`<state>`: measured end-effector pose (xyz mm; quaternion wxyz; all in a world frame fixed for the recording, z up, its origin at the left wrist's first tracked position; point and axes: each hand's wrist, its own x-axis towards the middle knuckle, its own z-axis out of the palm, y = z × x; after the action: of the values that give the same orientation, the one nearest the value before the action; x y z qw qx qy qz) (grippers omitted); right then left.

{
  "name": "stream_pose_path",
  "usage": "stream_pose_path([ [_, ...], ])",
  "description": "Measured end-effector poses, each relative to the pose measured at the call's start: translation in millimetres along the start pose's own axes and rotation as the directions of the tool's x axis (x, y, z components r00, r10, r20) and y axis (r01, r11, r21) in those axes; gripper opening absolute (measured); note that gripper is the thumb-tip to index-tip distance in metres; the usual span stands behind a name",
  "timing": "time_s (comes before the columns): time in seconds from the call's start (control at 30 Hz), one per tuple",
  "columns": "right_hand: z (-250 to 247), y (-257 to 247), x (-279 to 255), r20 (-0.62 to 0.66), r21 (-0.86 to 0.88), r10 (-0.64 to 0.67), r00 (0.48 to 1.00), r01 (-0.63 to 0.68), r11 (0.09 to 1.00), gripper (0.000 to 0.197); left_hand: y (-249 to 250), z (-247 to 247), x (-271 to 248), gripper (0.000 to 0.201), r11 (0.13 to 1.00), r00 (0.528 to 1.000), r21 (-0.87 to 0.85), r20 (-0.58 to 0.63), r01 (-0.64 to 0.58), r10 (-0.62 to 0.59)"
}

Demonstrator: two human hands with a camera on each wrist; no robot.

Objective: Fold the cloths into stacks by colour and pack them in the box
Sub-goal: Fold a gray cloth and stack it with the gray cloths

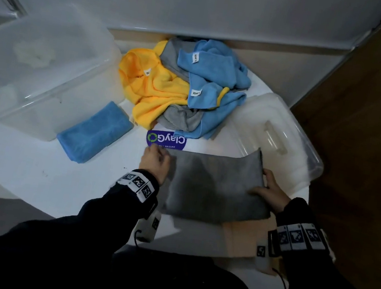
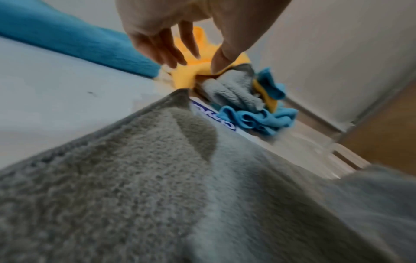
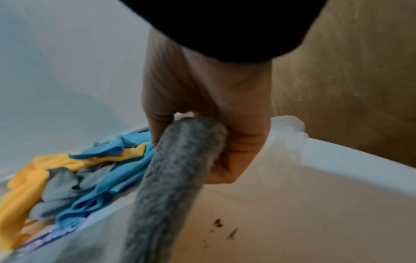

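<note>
Here the right hand (image 1: 270, 190) grips the grey cloth (image 1: 215, 185) lying crosswise; left hand (image 1: 155, 161) relaxed.

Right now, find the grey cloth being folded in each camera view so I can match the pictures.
Head: the grey cloth lies lower centre, between the left hand and the right hand.
Left wrist: it fills the lower foreground, its corner pointing up.
Right wrist: a folded edge runs up from bottom centre into the right hand's grip.
Shared landmark: the pile of yellow, blue and grey cloths.
</note>
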<state>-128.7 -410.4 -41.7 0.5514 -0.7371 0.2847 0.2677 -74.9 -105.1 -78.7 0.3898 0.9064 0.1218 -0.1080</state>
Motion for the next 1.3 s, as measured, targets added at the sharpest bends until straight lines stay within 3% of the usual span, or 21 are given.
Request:
stream_pose_path([
  [0.03, 8.2, -4.1, -3.0, 0.038, 0.020, -0.021, 0.999, 0.021, 1.000, 0.070, -1.2, 5.8, -3.8, 0.017, 0.999, 0.988, -0.034, 0.153, -0.017, 0.022],
  [0.1, 26.9, -16.6, -9.3, 0.115, 0.065, -0.063, 0.991, 0.056, 0.996, 0.076, -6.3, 14.6, -11.6, 0.026, 0.993, 0.895, -0.058, 0.442, 0.099, -0.063],
  [0.13, 37.5, -23.5, -12.8, 0.152, 0.082, -0.081, 0.985, 0.069, 0.994, 0.080, -7.9, 15.9, -14.4, 0.029, 0.989, 0.853, -0.034, 0.511, 0.142, -0.105],
  [0.2, 61.1, -36.2, -20.0, 0.234, 0.101, -0.118, 0.965, 0.097, 0.990, 0.086, -4.7, 12.3, -17.2, 0.036, 0.947, 0.838, -0.129, 0.512, 0.294, -0.190],
  [0.23, 73.9, -41.3, -22.8, 0.279, 0.104, -0.126, 0.952, 0.101, 0.989, 0.086, -0.3, 9.0, -17.2, 0.044, 0.880, 0.820, -0.237, 0.517, 0.412, -0.245],
  [0.3, 98.3, -49.0, -25.2, 0.365, 0.121, -0.119, 0.923, 0.080, 0.989, 0.067, 4.7, 1.8, -13.9, 0.064, 0.677, 0.742, -0.416, 0.603, 0.607, -0.294],
  [0.37, 114.4, -51.2, -18.1, 0.354, 0.203, -0.123, 0.927, 0.053, 0.978, 0.046, 2.3, -7.0, -10.4, 0.066, 0.582, 0.717, -0.478, 0.634, 0.658, -0.290],
  [0.4, 118.1, -51.6, -13.0, 0.305, 0.218, -0.115, 0.945, 0.048, 0.975, 0.038, 1.1, -9.3, -9.8, 0.061, 0.607, 0.728, -0.470, 0.624, 0.641, -0.284],
  [0.43, 120.2, -50.2, -8.3, 0.222, 0.211, -0.105, 0.969, 0.057, 0.976, 0.033, -1.7, -9.3, -9.6, 0.053, 0.689, 0.755, -0.425, 0.596, 0.587, -0.276],
  [0.5, 120.2, -40.1, 2.2, 0.019, 0.117, -0.060, 0.998, 0.058, 0.991, 0.038, -11.3, -6.9, -8.3, 0.030, 0.904, 0.829, -0.228, 0.522, 0.363, -0.201],
  [0.57, 119.5, -25.8, 9.2, -0.117, -0.055, -0.061, 0.991, 0.055, 0.997, 0.041, -18.5, -6.4, -10.6, 0.019, 0.970, 0.867, -0.112, 0.479, 0.217, -0.138],
  [0.63, 119.0, -15.1, 14.0, -0.158, -0.215, -0.101, 0.982, 0.065, 0.974, 0.042, -22.1, -14.4, -15.0, 0.017, 0.980, 0.899, -0.086, 0.420, 0.177, -0.126],
  [0.73, 122.5, -11.1, 18.0, -0.135, -0.297, -0.124, 0.983, 0.079, 0.952, 0.045, -38.3, -28.5, -17.7, 0.021, 0.988, 0.952, -0.042, 0.276, 0.147, -0.130],
  [0.87, 134.7, -5.6, 23.6, -0.037, -0.461, -0.174, 0.984, 0.138, 0.877, 0.056, -59.9, -34.7, -20.0, 0.020, 0.974, 0.927, 0.064, 0.298, 0.218, -0.227],
  [1.0, 141.2, -8.3, 24.9, -0.018, -0.541, -0.169, 0.985, 0.133, 0.831, 0.062, -55.7, -39.8, -14.5, 0.019, 0.974, 0.941, 0.114, 0.261, 0.194, -0.218],
  [1.17, 146.1, -9.3, 22.8, 0.016, -0.575, -0.169, 0.986, 0.147, 0.805, 0.070, -41.6, -40.0, -6.8, 0.059, 0.953, 0.922, 0.041, 0.244, 0.301, -0.302],
  [1.23, 146.3, -10.0, 21.3, 0.023, -0.550, -0.168, 0.986, 0.153, 0.821, 0.075, -39.1, -36.8, -3.2, 0.055, 0.946, 0.927, -0.060, 0.229, 0.319, -0.298],
  [1.3, 144.2, -7.5, 18.8, 0.018, -0.495, -0.148, 0.989, 0.137, 0.858, 0.085, -35.5, -38.0, -1.3, 0.044, 0.955, 0.947, -0.051, 0.155, 0.292, -0.281],
])
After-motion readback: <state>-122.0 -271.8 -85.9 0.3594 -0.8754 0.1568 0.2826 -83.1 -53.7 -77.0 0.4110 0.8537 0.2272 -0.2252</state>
